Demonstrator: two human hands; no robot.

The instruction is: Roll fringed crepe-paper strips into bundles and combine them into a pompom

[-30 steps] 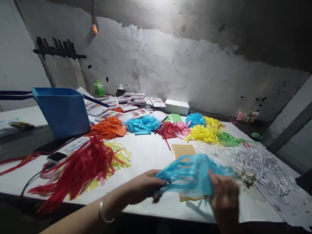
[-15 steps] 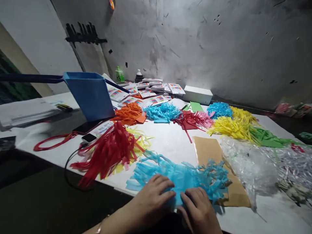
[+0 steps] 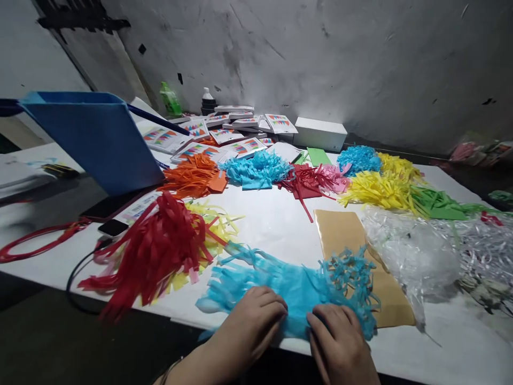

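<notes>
Blue fringed tissue paper (image 3: 298, 291) lies spread at the table's near edge, its cut strips fanning out to the left and its crinkled strips bunched at the right. My left hand (image 3: 256, 318) rests on the near side of its plain middle band, fingers curled and closed on the paper. A short way to the right, my right hand (image 3: 339, 334) is closed on the same near edge, thumb underneath towards me. The paper's folded edge between and under the hands is partly hidden by my fingers.
Red tissue strips (image 3: 154, 251) lie over yellow ones at left, near a blue holder (image 3: 100, 144) and a black device (image 3: 113, 228) with a cable. Brown card (image 3: 340, 230) and clear plastic (image 3: 412, 256) are at right. Coloured tassels (image 3: 256, 171), printed packs (image 3: 240, 123) and a white box (image 3: 320, 133) stand behind.
The view has shifted, so the holder and red strips appear further left. My hands have moved slightly apart along the blue paper's near edge, and its middle looks flatter.
</notes>
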